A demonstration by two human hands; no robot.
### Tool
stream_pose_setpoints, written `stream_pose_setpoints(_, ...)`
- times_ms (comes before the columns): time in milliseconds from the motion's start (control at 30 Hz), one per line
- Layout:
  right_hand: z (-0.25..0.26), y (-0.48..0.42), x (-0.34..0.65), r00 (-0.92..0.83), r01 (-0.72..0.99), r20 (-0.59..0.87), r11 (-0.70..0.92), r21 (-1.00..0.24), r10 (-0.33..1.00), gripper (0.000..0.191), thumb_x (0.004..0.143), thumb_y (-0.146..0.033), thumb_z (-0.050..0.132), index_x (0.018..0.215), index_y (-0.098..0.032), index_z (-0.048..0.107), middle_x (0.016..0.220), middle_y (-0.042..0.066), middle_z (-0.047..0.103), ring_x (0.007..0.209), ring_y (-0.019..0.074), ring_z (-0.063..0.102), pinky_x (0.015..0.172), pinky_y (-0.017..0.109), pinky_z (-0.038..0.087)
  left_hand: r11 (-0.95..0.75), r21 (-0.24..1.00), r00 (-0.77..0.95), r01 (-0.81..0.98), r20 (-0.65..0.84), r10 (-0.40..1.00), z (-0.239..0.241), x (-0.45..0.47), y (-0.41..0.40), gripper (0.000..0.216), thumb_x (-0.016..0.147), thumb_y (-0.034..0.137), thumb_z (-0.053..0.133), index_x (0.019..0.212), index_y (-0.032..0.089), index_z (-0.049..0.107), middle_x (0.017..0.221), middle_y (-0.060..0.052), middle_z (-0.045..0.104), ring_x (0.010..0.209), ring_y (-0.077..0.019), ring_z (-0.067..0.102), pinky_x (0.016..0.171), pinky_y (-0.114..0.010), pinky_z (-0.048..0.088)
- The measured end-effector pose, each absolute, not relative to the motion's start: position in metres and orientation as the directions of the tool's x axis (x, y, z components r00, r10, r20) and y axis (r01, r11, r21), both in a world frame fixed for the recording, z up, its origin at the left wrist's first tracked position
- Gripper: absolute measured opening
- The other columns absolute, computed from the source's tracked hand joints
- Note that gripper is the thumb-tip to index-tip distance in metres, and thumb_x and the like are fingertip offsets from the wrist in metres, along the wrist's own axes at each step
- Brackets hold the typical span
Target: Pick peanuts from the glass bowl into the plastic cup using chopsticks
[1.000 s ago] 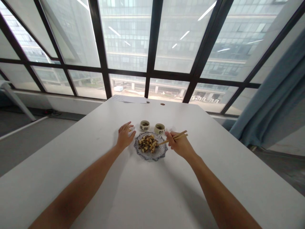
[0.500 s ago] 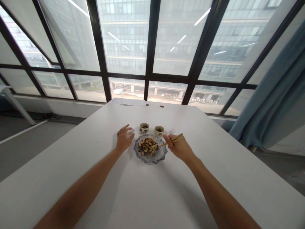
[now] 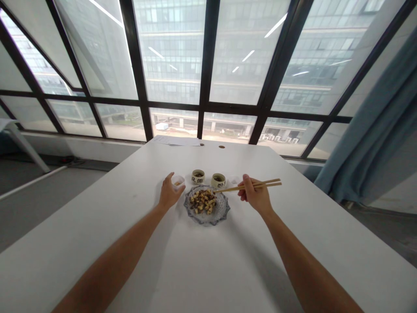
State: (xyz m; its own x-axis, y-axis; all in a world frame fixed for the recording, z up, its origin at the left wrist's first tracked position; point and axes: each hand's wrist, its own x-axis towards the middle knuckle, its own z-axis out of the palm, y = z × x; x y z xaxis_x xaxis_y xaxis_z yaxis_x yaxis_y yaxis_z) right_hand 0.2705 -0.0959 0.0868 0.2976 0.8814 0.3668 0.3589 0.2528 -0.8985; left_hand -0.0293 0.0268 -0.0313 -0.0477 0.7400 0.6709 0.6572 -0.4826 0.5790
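Observation:
In the head view, my left hand (image 3: pixel 168 192) curls its thumb and fingers around a small white bowl (image 3: pixel 178 179) with a few pale yellowish bits in it. My right hand (image 3: pixel 256 193) grips a pair of wooden chopsticks (image 3: pixel 265 184). Their tips reach left over the upper part of a clear glass plate (image 3: pixel 223 211) with a scalloped rim. Heaped mostly on the plate's left side are yellow-brown dried pieces (image 3: pixel 202 201), mixed with darker ones. Whether the tips pinch a piece is too small to tell.
Two cream cups (image 3: pixel 197 177) with dark lettering stand just behind the plate, dark contents inside. A second white dish (image 3: pixel 233 181) sits near the right hand. Paper (image 3: pixel 177 141) lies at the far edge of the white table (image 3: pixel 202 269). A blue curtain (image 3: pixel 365 130) hangs at right.
My right hand has moved right and turned, so the chopsticks now lie flatter, with tips near the plate's upper rim. My left hand's fingers have shifted slightly, showing more of the white bowl.

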Motion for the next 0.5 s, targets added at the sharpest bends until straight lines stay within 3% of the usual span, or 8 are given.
stream_pose_setpoints(200, 0.067, -0.079, 0.287, 0.439, 0.076, 0.245, 0.237, -0.969, 0.864, 0.062, 0.072, -0.075, 0.061, 0.064, -0.014, 0.062, 0.043, 0.004, 0.059, 0.03, 0.0104, 0.049, 0.028, 0.02, 0.034, -0.476, 0.668, -0.069, 0.573, 0.617, 0.784, -0.039, -0.032, 0.033, 0.072, 0.075, 0.033, 0.072, 0.136, 0.019, 0.037, 0.131, -0.017, 0.053, 0.125, -0.0305, 0.052, 0.105, -0.051, 0.043)
stream_pose_setpoints(500, 0.062, -0.072, 0.295, 0.477, -0.046, 0.214, 0.267, -0.963, 0.852, 0.058, 0.071, -0.071, 0.065, 0.063, -0.014, 0.061, 0.043, 0.003, 0.059, 0.03, 0.0096, 0.047, 0.027, 0.02, 0.034, -0.519, 0.64, -0.015, 0.567, 0.638, 0.77, -0.024, -0.032, 0.022, 0.071, 0.073, 0.027, 0.07, 0.136, 0.021, 0.039, 0.133, -0.014, 0.054, 0.124, -0.0282, 0.054, 0.101, -0.046, 0.047)
